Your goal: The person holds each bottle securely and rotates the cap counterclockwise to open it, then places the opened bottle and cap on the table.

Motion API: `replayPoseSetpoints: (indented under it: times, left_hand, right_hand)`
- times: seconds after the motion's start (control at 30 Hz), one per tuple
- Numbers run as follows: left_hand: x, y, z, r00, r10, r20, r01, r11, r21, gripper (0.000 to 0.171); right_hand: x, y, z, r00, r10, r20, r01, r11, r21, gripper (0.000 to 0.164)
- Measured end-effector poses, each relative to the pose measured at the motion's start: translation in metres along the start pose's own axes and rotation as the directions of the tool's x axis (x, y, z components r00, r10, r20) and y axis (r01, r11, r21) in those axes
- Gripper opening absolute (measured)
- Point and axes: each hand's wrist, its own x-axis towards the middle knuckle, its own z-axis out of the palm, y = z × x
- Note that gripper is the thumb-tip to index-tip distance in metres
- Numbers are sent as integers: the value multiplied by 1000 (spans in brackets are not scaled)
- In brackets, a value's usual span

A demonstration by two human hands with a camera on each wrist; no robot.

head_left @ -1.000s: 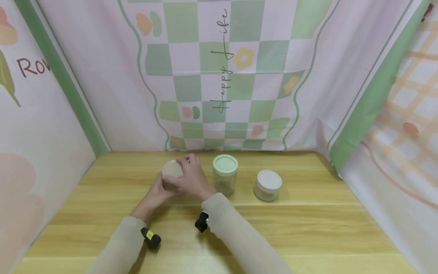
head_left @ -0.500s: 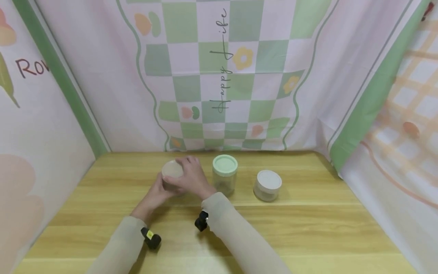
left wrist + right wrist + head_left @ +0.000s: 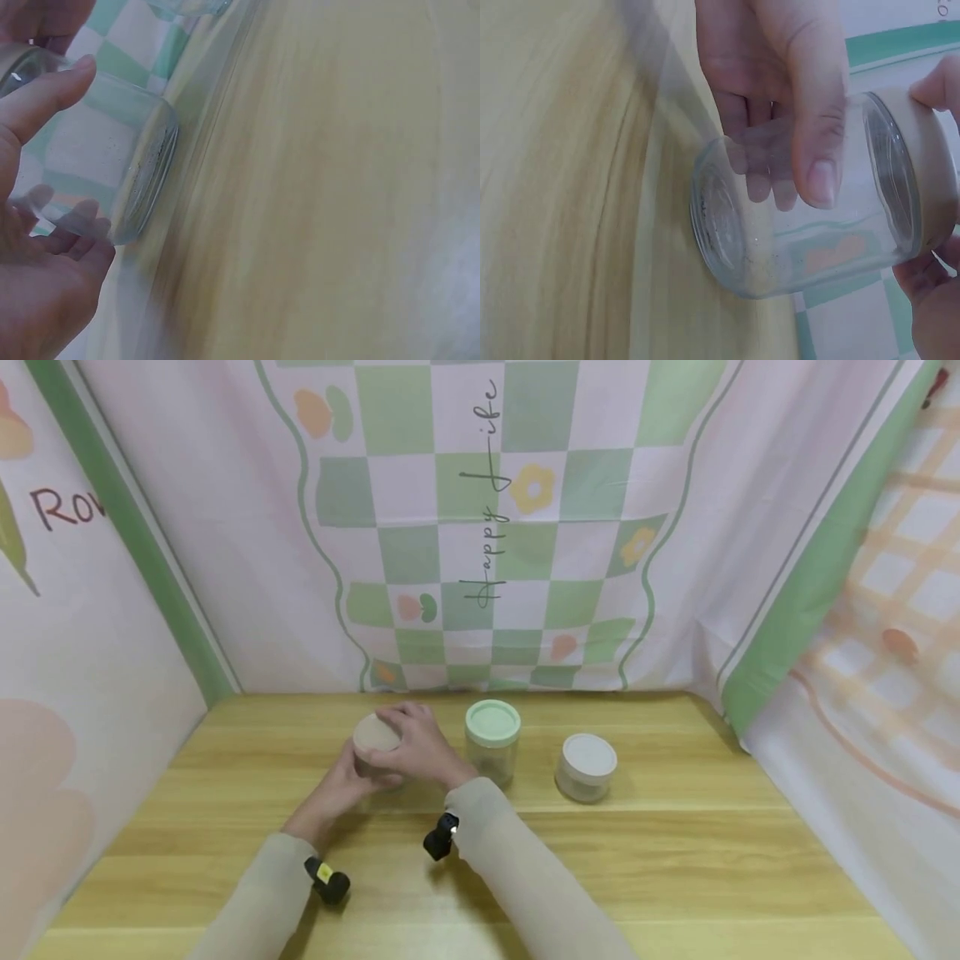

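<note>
A clear glass jar (image 3: 840, 217) with a beige lid (image 3: 375, 732) is on the left part of the wooden table. My left hand (image 3: 341, 787) holds the jar's body, with the thumb on one side and fingers round the other in both wrist views. My right hand (image 3: 423, 747) grips the lid at its rim, thumb on the near side and fingers on the far side. Through the glass the jar looks empty apart from small specks near the bottom. In the head view both hands hide most of the body.
Right of my hands stands a taller clear jar (image 3: 491, 752) with a light green lid. Farther right is a short jar (image 3: 587, 768) with a white lid. Patterned cloth (image 3: 498, 552) hangs behind the table (image 3: 675, 860) and along both sides.
The fingers of my right hand have shifted slightly to the left around the lid. My left hand keeps its hold on the jar. The other two jars stay where they were.
</note>
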Motion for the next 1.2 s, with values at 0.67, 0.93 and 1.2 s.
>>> replayPoseSetpoints:
  times: [0.67,0.93,1.2]
  left_hand:
    - [-2,1,-3,999,-32,27,31,999,45,105]
    - [-2,0,-2,1000,-3,11,3,998,57,101]
    - [2,1,-1,998,56,23,-58,996,74,100]
  right_hand:
    - [0,0,-5,996,-44,72,44,999,4,68]
    - [-4,-8,-1,999,-2,41,5,997,-82,74]
    - [-5,-14,0,995,28,-99,-43,987,-156,76]
